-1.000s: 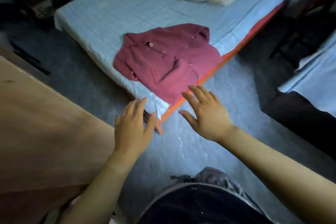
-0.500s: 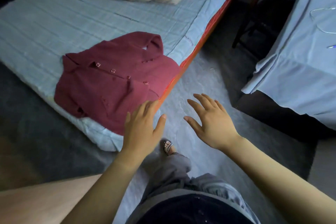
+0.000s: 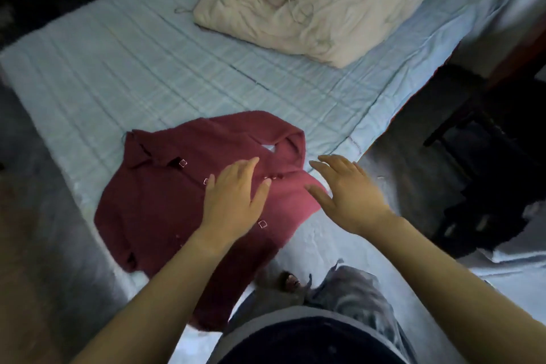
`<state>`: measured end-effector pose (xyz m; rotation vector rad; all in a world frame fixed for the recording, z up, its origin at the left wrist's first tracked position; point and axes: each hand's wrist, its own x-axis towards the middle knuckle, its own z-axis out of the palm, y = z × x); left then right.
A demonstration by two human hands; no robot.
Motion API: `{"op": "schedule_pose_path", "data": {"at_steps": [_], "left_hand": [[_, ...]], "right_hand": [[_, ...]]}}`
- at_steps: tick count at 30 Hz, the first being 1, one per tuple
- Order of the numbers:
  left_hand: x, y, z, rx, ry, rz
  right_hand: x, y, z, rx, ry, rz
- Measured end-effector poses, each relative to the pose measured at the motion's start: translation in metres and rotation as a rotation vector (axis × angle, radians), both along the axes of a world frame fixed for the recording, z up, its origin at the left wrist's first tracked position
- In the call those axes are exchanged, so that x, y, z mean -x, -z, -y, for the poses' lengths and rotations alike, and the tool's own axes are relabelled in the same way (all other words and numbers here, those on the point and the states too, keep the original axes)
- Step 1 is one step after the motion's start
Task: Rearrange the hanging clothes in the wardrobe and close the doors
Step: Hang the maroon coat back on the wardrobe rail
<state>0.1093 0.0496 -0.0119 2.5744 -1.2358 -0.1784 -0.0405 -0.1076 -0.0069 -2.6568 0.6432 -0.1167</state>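
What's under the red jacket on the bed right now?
The red jacket lies on the light blue bedspread, its lower part draping over the bed's edge. The fabric hides whether a hanger or anything else sits beneath it.

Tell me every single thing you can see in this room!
Dark red fuzzy button-up jacket: one, dark red with pale square buttons, lying flat on the bed's near corner.
Pale blue checked bed sheet: one, pale blue, covering the bed.
Crumpled cream bedding: one heap, cream, far end of the bed.
Dark wooden chair: one, dark, right of the bed, too dim for detail.
Grey floor: grey, around the bed.
Grey trousers: one pair, grey, bottom middle.
Left hand: one, fingers straight, over the jacket's front.
Right hand: one, fingers spread, at the jacket's right edge.
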Motion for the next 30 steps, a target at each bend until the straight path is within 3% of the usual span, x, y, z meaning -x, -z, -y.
{"op": "schedule_pose_path", "data": {"at_steps": [4,13,17,24,30], "left_hand": [[-0.050,0.008,-0.005,-0.049,-0.204,-0.030],[-0.107,0.050,-0.016,-0.081,-0.729,-0.141],[-0.126,0.057,-0.020,-0.098,-0.904,-0.189],[-0.187,0.090,-0.050,-0.090,-1.038,-0.236],[-0.293,0.126,-0.080,-0.103,-1.013,-0.234]], "right_hand": [[-0.085,0.003,0.028,-0.028,-0.154,0.050],[-0.261,0.046,0.055,-0.076,-0.702,-0.143],[-0.321,0.065,0.054,-0.040,-0.763,-0.169],[-0.420,0.102,0.031,-0.068,-0.900,-0.227],[-0.509,0.145,0.018,-0.288,-0.880,-0.220]]}}
